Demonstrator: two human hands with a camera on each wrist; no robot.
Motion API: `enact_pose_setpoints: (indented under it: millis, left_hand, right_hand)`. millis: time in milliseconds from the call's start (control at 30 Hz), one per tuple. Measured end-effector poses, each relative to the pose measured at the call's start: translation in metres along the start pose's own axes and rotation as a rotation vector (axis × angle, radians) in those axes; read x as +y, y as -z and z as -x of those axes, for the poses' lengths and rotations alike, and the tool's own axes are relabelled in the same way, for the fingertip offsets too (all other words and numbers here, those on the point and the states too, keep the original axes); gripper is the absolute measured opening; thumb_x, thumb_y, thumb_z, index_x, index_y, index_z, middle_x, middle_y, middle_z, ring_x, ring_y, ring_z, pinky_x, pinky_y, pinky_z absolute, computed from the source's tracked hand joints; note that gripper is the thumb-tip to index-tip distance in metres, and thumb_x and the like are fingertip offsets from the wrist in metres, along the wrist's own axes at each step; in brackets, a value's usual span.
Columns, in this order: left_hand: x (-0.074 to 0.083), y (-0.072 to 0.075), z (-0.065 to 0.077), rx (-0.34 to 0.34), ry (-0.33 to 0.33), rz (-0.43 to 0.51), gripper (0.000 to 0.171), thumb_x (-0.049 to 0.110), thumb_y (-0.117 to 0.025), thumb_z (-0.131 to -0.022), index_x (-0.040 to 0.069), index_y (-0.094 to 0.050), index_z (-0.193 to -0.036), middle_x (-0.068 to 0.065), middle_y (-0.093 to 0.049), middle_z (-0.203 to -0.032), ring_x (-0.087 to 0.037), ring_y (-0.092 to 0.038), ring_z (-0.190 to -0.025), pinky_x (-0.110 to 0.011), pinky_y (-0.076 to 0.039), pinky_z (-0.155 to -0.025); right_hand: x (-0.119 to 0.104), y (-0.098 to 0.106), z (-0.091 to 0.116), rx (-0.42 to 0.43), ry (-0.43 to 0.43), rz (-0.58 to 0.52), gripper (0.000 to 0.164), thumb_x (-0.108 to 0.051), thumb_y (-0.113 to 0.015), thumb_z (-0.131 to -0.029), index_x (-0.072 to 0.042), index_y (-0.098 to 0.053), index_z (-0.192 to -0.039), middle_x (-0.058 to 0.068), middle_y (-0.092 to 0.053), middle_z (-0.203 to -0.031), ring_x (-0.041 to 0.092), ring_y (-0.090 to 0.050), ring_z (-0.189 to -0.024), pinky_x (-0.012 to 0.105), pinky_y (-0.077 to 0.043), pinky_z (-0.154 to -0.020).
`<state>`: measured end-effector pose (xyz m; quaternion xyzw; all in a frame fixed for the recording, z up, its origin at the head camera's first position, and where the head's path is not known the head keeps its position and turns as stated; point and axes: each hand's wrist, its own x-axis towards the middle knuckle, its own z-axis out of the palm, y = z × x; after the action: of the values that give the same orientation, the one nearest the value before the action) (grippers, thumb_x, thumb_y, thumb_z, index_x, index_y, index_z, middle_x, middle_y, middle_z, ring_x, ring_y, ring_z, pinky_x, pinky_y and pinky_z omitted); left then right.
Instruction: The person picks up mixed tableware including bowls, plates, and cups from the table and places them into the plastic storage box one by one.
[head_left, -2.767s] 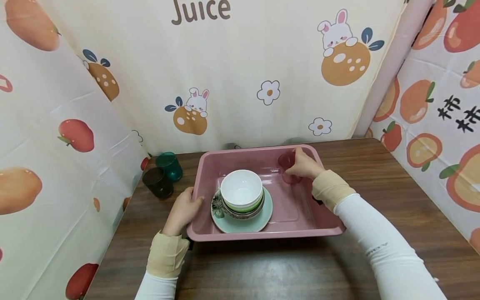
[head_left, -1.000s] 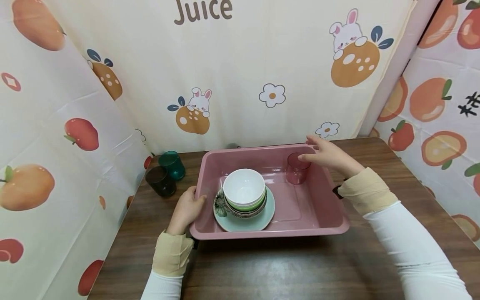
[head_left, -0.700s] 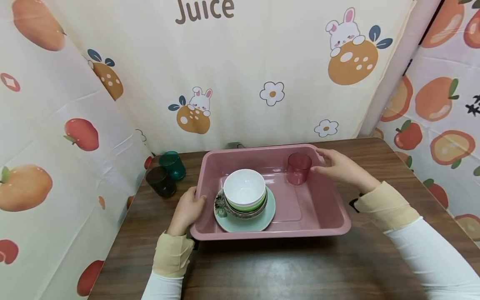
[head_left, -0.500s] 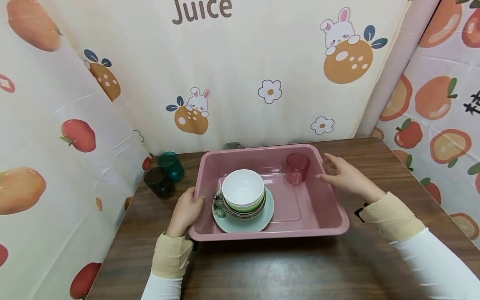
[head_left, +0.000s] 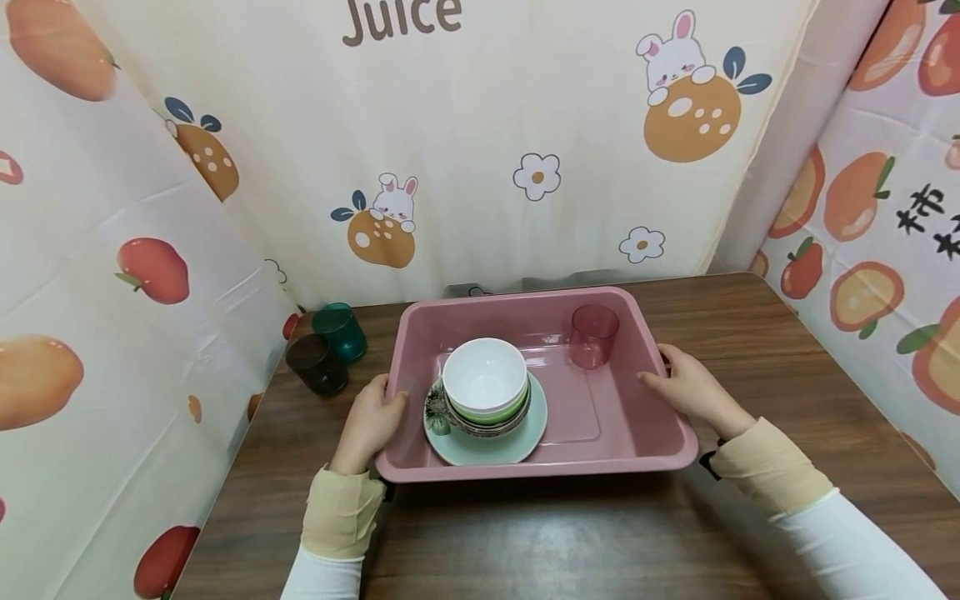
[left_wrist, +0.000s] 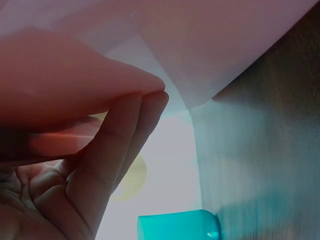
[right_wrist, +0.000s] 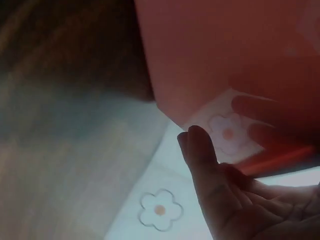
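Note:
A pink plastic basin [head_left: 566, 412] sits on the wooden table. My left hand [head_left: 371, 425] grips its left rim, thumb over the inside, fingers under the lip on the outside. At the right rim, my right hand [head_left: 693, 387] holds on in the same way. Inside the basin, a white bowl [head_left: 486, 375] tops a stack of bowls on a pale green plate [head_left: 534, 429]. A clear red cup [head_left: 594, 337] stands upright in the far right corner. Both wrist views show fingers below the basin's rim, against its outer wall.
Left of the basin stand a dark cup [head_left: 317, 367] and a teal cup [head_left: 342, 333], close together. Fruit-printed cloth hangs behind the table [head_left: 525, 533] and along both sides.
My right hand has let go of the red cup, leaving it in the basin, then moved out and down to the basin's right rim. The left hand has stayed on the left rim.

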<state>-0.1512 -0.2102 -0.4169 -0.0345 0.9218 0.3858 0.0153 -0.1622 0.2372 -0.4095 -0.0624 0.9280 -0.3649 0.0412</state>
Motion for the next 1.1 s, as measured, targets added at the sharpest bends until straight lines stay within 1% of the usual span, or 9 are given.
enact_pose_setpoints:
  millis: [133,267,467,600,767,867,967,1033,1100]
  left_hand:
    - [0.000,0.000,0.000,0.000,0.003,0.002,0.047,0.018,-0.052,-0.098,-0.007,-0.047,-0.136,-0.028,-0.059,-0.128,-0.037,-0.060,-0.112,-0.051,-0.048,-0.094]
    - [0.002,0.000,0.000,0.001,0.001,0.004,0.047,0.018,-0.052,-0.097,-0.007,-0.046,-0.137,-0.028,-0.058,-0.129,-0.038,-0.060,-0.113,-0.052,-0.048,-0.095]
    - [0.003,0.003,0.002,-0.003,0.001,-0.018,0.048,0.021,-0.053,-0.098,-0.007,-0.047,-0.136,-0.027,-0.060,-0.127,-0.037,-0.061,-0.111,-0.051,-0.049,-0.093]
    - [0.002,0.007,0.003,0.005,-0.007,-0.012,0.048,0.024,-0.054,-0.098,-0.004,-0.049,-0.137,-0.025,-0.063,-0.123,-0.035,-0.063,-0.108,-0.049,-0.051,-0.090]
    - [-0.003,0.013,0.003,0.039,-0.029,0.008,0.050,0.029,-0.054,-0.099,0.002,-0.047,-0.140,-0.021,-0.064,-0.126,-0.032,-0.063,-0.111,-0.048,-0.051,-0.092]
    - [-0.005,0.017,0.002,0.117,-0.052,0.036,0.051,0.029,-0.056,-0.099,0.003,-0.046,-0.141,-0.020,-0.064,-0.126,-0.032,-0.065,-0.110,-0.048,-0.051,-0.092]
    - [-0.007,0.023,0.002,0.256,-0.092,0.088,0.048,0.026,-0.058,-0.098,0.003,-0.048,-0.139,-0.020,-0.065,-0.123,-0.032,-0.066,-0.107,-0.047,-0.053,-0.090]
    - [-0.008,0.027,0.001,0.365,-0.132,0.120,0.045,0.023,-0.059,-0.098,0.002,-0.051,-0.136,-0.018,-0.065,-0.122,-0.030,-0.066,-0.106,-0.035,-0.054,-0.087]
    - [-0.009,0.032,0.000,0.468,-0.185,0.155,0.041,0.020,-0.060,-0.097,0.000,-0.053,-0.132,-0.018,-0.064,-0.122,-0.030,-0.065,-0.106,-0.021,-0.052,-0.085]
  right_hand:
    - [0.005,-0.006,-0.001,0.023,-0.028,-0.023,0.050,-0.014,-0.055,-0.093,0.013,-0.044,-0.133,0.031,-0.061,-0.116,0.032,-0.063,-0.096,0.036,-0.050,-0.078]
    - [0.007,-0.009,-0.001,0.049,-0.030,-0.068,0.046,-0.011,-0.052,-0.092,0.013,-0.046,-0.131,0.031,-0.061,-0.114,0.032,-0.062,-0.094,0.035,-0.050,-0.077]
    - [0.008,-0.010,0.002,0.070,-0.019,-0.113,0.040,-0.010,-0.051,-0.092,0.009,-0.051,-0.128,0.026,-0.065,-0.107,0.020,-0.062,-0.084,0.029,-0.051,-0.071]
    - [0.008,-0.010,0.001,0.076,-0.007,-0.131,0.040,-0.011,-0.051,-0.093,0.008,-0.052,-0.128,0.026,-0.066,-0.105,0.014,-0.062,-0.079,0.027,-0.052,-0.068]
    - [0.007,-0.010,0.002,0.078,-0.013,-0.169,0.041,-0.011,-0.051,-0.094,0.008,-0.051,-0.130,0.028,-0.065,-0.107,0.010,-0.062,-0.079,0.026,-0.052,-0.069]
    - [0.009,-0.011,0.002,0.076,-0.022,-0.193,0.042,-0.011,-0.051,-0.095,0.008,-0.050,-0.132,0.029,-0.064,-0.110,0.009,-0.062,-0.079,0.025,-0.053,-0.069]
    - [0.009,-0.011,0.002,0.071,-0.028,-0.209,0.042,-0.011,-0.050,-0.096,0.009,-0.048,-0.133,0.030,-0.063,-0.113,0.009,-0.062,-0.081,0.025,-0.053,-0.069]
    - [0.008,-0.012,0.002,0.070,-0.029,-0.216,0.043,-0.011,-0.050,-0.096,0.009,-0.048,-0.134,0.030,-0.062,-0.113,0.010,-0.062,-0.082,0.025,-0.053,-0.069]
    - [0.007,-0.012,0.003,0.071,-0.033,-0.223,0.044,-0.011,-0.050,-0.096,0.009,-0.047,-0.135,0.031,-0.062,-0.114,0.010,-0.062,-0.082,0.025,-0.053,-0.069]
